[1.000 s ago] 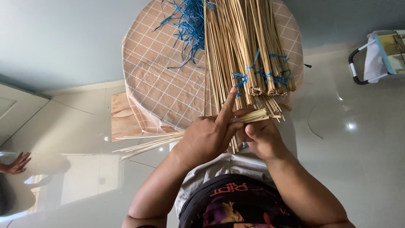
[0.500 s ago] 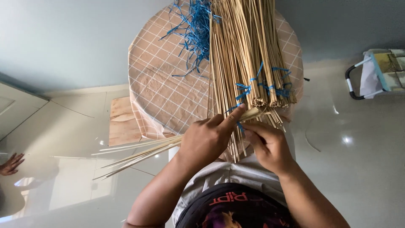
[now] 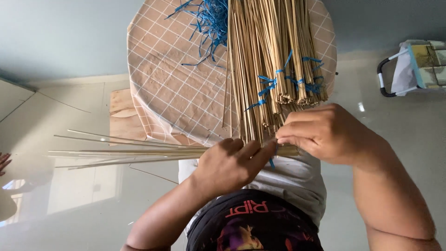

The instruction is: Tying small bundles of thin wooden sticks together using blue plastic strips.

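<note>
left hand [image 3: 228, 165] closed around a thin bundle of pale sticks [image 3: 139, 151], held level just below the near edge of the round worktop [image 3: 158, 79]; the loose ends fan out to the left over the glossy floor [image 3: 60, 204]. right hand [image 3: 325, 132] meets the same bundle at its other end, fingers [image 3: 292, 139] pinched together there; a short blue strip [image 3: 272, 162] hangs just beneath the grip, but whether the fingers have it cannot be told. worktop covered with a tan checked cloth. on it, a large heap of the same sticks [image 3: 265, 56], several bunches tied with blue ties [image 3: 297, 83] near their cut ends, which overhang the edge just above the hands. loose pile of blue strips [image 3: 209, 18] lies beside the heap, to its left. a framed white object with a black handle [image 3: 409, 65] stands on the floor at far right.
</note>
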